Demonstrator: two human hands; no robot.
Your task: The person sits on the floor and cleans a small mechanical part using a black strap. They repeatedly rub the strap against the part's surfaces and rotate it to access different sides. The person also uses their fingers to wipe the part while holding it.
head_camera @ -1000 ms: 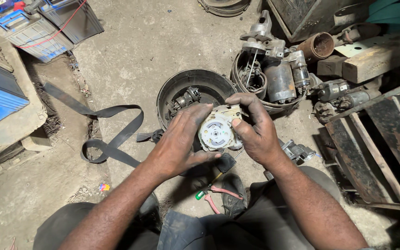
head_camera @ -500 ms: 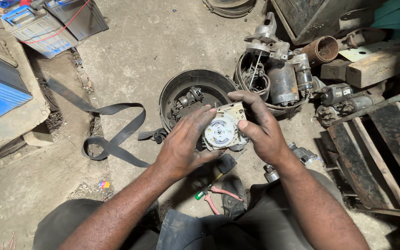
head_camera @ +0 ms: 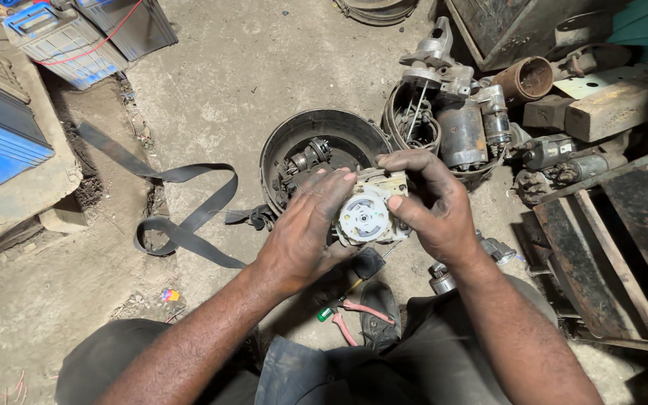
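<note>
Both of my hands hold a small pale motor part with a round white face, above the concrete floor. My left hand grips its left side with the fingers laid over the top edge. My right hand grips the right side, and its thumb presses on the white disc. Just behind the part sits a round black pan holding several metal pieces.
A black strap loops on the floor at left. Red-handled pliers and a green-tipped screwdriver lie by my knees. Old starter motors are piled at right, beside wooden slats. Batteries stand at top left.
My hands and the part have stayed almost in place. The left fingers have shifted slightly over the part's top edge.
</note>
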